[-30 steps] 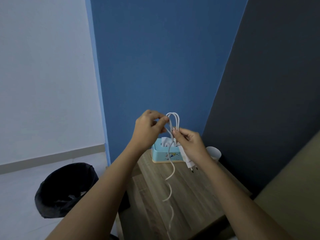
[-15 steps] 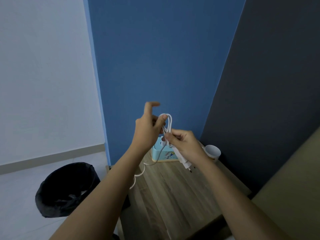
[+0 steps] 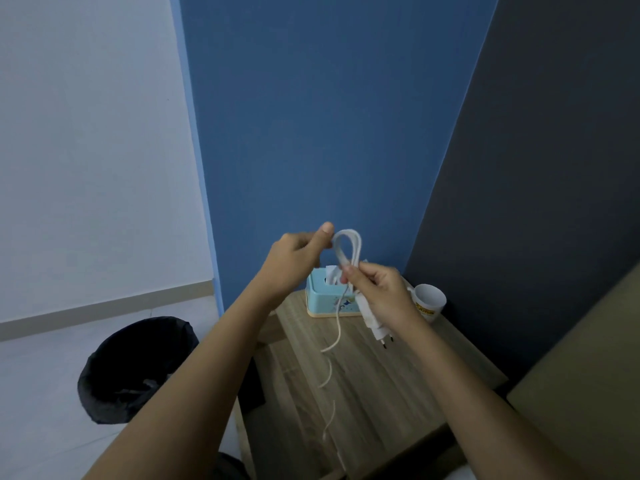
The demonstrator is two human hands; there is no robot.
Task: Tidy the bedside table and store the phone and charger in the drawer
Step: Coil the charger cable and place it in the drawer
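Above the wooden bedside table (image 3: 398,386) I hold a white charger. My right hand (image 3: 379,292) grips the gathered loops of its cable (image 3: 348,247) and the plug adapter (image 3: 375,327), whose pins point down. My left hand (image 3: 298,259) pinches the top of the loop with thumb and fingers. The loose end of the cable (image 3: 330,375) dangles down in front of the table. No phone and no drawer are in view.
A light-blue tissue box (image 3: 323,299) stands at the table's back against the blue wall. A white mug (image 3: 427,301) sits at the back right corner. A black-lined waste bin (image 3: 135,368) stands on the floor to the left.
The loose cable end, swung left half a second ago, now hangs straight down again. My left hand has shifted up to the top of the loop.
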